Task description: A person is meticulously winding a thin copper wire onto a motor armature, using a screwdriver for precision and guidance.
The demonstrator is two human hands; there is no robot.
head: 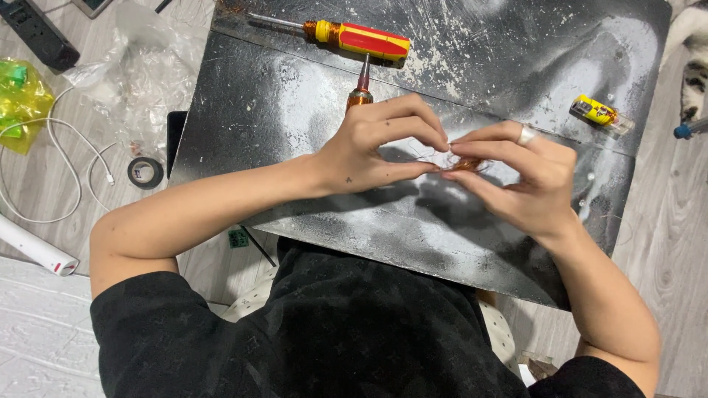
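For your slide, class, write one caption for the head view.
Both hands, left hand and right hand, pinch tangled copper wire above a black board.

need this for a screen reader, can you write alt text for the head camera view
Two bare hands, left hand and right hand, pinch a small tangle of copper wire over a scuffed metal sheet. A red and yellow screwdriver lies beyond them.

Scuffed, dull-shining metal sheet [295,110] covers the counter; the screwdriver [354,37] has a glossy plastic handle; fine coppery wire [468,163]; pale wood-grain floor [664,243].
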